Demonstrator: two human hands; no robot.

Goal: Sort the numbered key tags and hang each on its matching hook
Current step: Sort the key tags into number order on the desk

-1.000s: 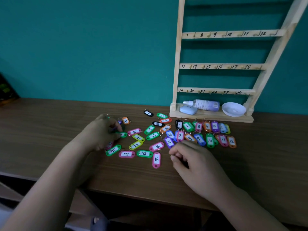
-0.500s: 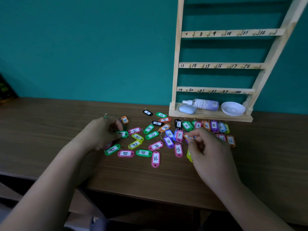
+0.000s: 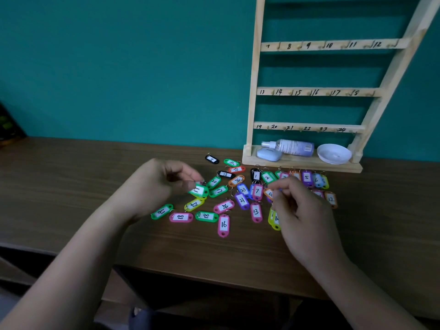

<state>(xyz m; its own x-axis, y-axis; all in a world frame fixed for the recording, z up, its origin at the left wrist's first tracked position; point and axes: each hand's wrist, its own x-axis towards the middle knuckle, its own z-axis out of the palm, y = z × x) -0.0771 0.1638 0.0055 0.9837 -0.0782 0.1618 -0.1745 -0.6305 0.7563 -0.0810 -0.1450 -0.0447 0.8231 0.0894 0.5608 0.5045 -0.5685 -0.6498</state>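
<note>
Judging by the hooks (image 3: 278, 46) on the wooden rack (image 3: 252, 91), no hanging is done; every hook in view along the numbered rails looks bare, and the key tags (image 3: 224, 206) lie scattered on the desk (image 3: 71, 177) before the rack's base. A few tags nearest the rack sit in a rough row by number, so sorting seems begun, with nearly all of the task left. The left hand (image 3: 162, 186) is narrowed to a pinch, thumb and fingertips on the near end of a green tag (image 3: 199, 190) at the scatter's left side. The right hand (image 3: 300, 210) is curled over the right side, fingertips touching or just beside an orange tag (image 3: 269, 193); whether it grips that tag I cannot tell.
</note>
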